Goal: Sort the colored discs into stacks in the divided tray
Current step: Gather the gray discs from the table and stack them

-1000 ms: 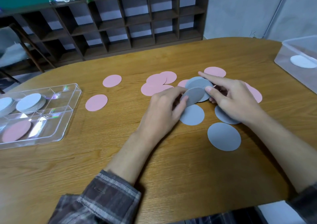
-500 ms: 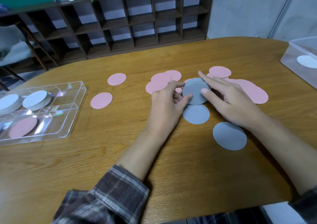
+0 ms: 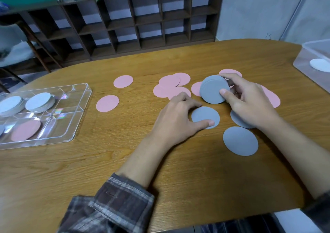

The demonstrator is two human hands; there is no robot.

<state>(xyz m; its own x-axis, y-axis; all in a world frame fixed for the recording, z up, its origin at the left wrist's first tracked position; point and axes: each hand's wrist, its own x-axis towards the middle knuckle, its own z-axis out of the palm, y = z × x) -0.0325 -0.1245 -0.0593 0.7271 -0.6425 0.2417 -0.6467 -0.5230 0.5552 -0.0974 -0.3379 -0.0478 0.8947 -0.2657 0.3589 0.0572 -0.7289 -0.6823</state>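
My right hand (image 3: 248, 100) grips a small stack of grey discs (image 3: 212, 90), tilted up off the table, thumb on its face and fingers behind. My left hand (image 3: 178, 118) pinches the edges of a single grey disc (image 3: 203, 116) that lies flat on the table. Another grey disc (image 3: 240, 141) lies nearer to me, and one more (image 3: 237, 119) is partly hidden under my right wrist. Several pink discs (image 3: 171, 86) lie scattered beyond my hands. The clear divided tray (image 3: 78, 111) at the left holds white stacks (image 3: 38, 101) and a pink disc (image 3: 25, 130).
A translucent plastic bin (image 3: 307, 58) with a white disc (image 3: 319, 65) stands at the table's right edge. A dark wooden cubby shelf (image 3: 142, 24) runs behind the table. Two lone pink discs (image 3: 123, 81) lie between the tray and the main pile.
My right hand has lifted the grey stack and now grips it alone. My left hand let go of that stack and dropped to the single grey disc just below it.
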